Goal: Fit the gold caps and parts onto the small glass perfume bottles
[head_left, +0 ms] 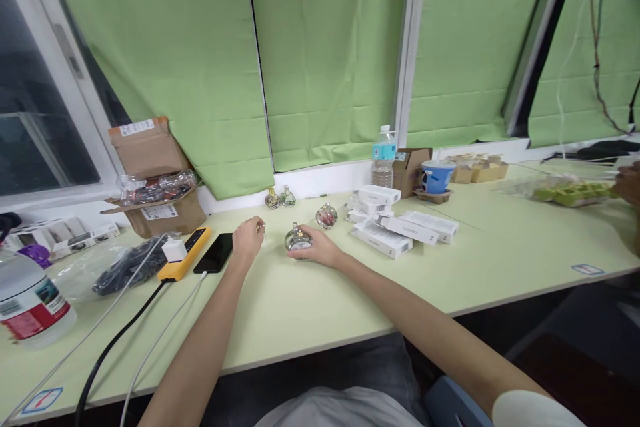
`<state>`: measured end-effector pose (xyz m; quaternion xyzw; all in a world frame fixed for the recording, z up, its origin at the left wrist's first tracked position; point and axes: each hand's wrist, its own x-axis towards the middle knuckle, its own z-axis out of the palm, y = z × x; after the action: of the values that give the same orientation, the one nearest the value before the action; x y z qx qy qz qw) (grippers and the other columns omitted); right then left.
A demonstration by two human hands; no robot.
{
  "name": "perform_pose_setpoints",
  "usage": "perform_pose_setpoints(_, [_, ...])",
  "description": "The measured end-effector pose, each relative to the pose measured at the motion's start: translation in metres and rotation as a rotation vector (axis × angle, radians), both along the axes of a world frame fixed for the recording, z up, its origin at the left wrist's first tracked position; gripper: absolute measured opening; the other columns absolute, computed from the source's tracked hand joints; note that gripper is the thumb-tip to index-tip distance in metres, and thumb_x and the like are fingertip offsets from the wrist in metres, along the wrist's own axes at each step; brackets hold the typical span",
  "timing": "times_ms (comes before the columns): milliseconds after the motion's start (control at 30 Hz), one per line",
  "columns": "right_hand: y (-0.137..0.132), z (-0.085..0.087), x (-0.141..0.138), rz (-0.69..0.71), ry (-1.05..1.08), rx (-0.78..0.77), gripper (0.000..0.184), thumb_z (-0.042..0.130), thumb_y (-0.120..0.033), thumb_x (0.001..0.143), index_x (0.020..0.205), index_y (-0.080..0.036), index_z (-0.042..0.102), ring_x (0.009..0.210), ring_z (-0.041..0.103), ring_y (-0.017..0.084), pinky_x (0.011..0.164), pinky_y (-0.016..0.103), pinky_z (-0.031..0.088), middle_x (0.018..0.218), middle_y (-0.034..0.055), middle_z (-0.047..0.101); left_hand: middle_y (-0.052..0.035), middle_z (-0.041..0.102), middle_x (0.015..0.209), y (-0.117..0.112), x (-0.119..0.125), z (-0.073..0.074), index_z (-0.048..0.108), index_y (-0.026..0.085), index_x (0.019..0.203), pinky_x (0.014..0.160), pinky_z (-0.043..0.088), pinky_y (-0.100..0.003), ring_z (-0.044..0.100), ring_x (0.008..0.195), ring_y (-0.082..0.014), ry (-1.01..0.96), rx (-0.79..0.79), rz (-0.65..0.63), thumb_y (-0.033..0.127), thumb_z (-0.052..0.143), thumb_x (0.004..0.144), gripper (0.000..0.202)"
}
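My right hand (321, 248) is wrapped around the side of a round glass perfume bottle (294, 238), which stands upright on the table. To its left, my left hand (247, 237) is closed in a pinch on a small shiny cap with a thin pale stem (262, 229); its exact kind is too small to make out. Another round bottle with reddish contents (327, 215) lies tilted just behind my right hand. Further back, near the wall, stand a yellowish bottle (273, 199) and a greenish bottle (287, 197).
A phone (215, 253) and a yellow power strip (186, 255) lie left, with cables. White boxes (383, 238), a water bottle (383, 160) and a blue cup (437, 177) are right. A cardboard box (170, 215) stands back left. Another person's hand (627, 183) shows far right.
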<state>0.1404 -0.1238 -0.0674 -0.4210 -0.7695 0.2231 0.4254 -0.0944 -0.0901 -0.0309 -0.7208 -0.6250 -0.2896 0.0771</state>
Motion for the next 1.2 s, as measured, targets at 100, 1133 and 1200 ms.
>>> perform_pose_setpoints(100, [0.001, -0.001, 0.000, -0.002, -0.003, -0.001, 0.074, 0.084, -0.054, 0.058, 0.120, -0.021, 0.060, 0.096, 0.065, 0.025, 0.083, 0.033, 0.051, 0.104, 0.0042, 0.070, -0.0032, 0.071, 0.108, -0.002, 0.001, 0.001, 0.065, 0.028, 0.100, 0.075, 0.045, -0.032, 0.065, 0.097, -0.0243, -0.011, -0.001, -0.010, 0.029, 0.053, 0.089, 0.017])
perform_pose_setpoints(1133, [-0.002, 0.004, -0.002, 0.022, -0.003, 0.009, 0.073, 0.084, -0.054, 0.058, 0.118, -0.020, 0.060, 0.093, 0.064, 0.024, 0.081, 0.033, 0.049, 0.102, 0.0038, 0.070, -0.0030, 0.070, 0.110, -0.008, 0.030, -0.010, 0.065, 0.025, 0.110, 0.087, 0.051, -0.035, 0.065, 0.084, -0.0160, -0.258, -0.015, -0.548, 0.020, 0.046, 0.090, 0.028])
perform_pose_setpoints(1200, [-0.003, 0.005, -0.002, 0.029, -0.006, 0.018, 0.072, 0.083, -0.054, 0.058, 0.117, -0.020, 0.060, 0.092, 0.064, 0.024, 0.080, 0.033, 0.048, 0.100, 0.0030, 0.070, -0.0030, 0.070, 0.111, -0.007, 0.030, -0.011, 0.066, 0.025, 0.109, 0.089, 0.051, -0.036, 0.065, 0.086, -0.0161, -0.254, -0.019, -0.568, 0.018, 0.046, 0.088, 0.030])
